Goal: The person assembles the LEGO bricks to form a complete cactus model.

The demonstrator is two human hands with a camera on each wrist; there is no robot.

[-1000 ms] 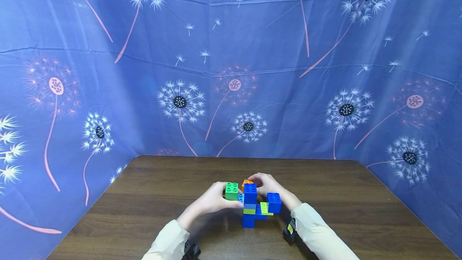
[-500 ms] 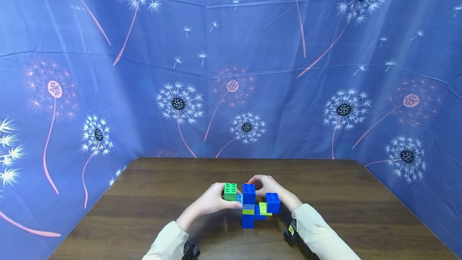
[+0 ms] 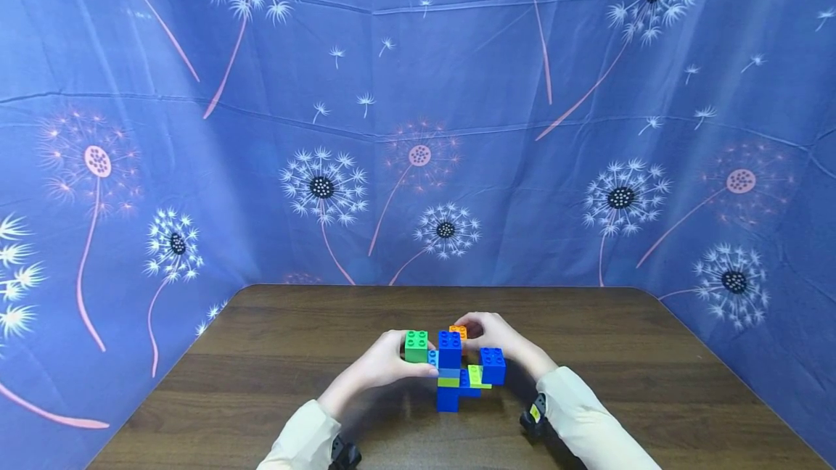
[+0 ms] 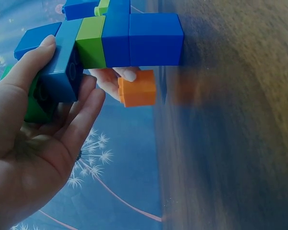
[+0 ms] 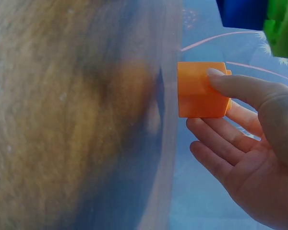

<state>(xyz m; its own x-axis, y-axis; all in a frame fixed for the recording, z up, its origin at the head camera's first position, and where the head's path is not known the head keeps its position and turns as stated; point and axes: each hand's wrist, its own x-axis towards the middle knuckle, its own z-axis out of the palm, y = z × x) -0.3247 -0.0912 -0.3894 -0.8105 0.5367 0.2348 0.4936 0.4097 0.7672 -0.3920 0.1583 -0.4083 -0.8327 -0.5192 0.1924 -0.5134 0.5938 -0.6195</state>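
A toy-brick assembly [image 3: 448, 359] stands on the table in the head view, built of blue, light-blue and lime bricks with a green brick [image 3: 416, 347] at its left. My left hand [image 3: 385, 361] grips its left side; in the left wrist view, the thumb lies across the light-blue brick [image 4: 62, 60] with the fingers behind. Behind the assembly, my right hand [image 3: 490, 334] pinches an orange brick [image 5: 201, 91] between thumb and fingers. That brick is apart from the assembly in the right wrist view. The tower partly hides it in the head view.
The brown wooden table [image 3: 313, 318] runs back to a blue dandelion-print cloth [image 3: 522, 165]. A blue brick [image 3: 493, 365] on a lime plate juts out at the assembly's right, close to my right wrist.
My right hand dips behind the tower with the orange brick, then comes up and slightly right, so the brick shows again. My left hand and the assembly stay nearly still.
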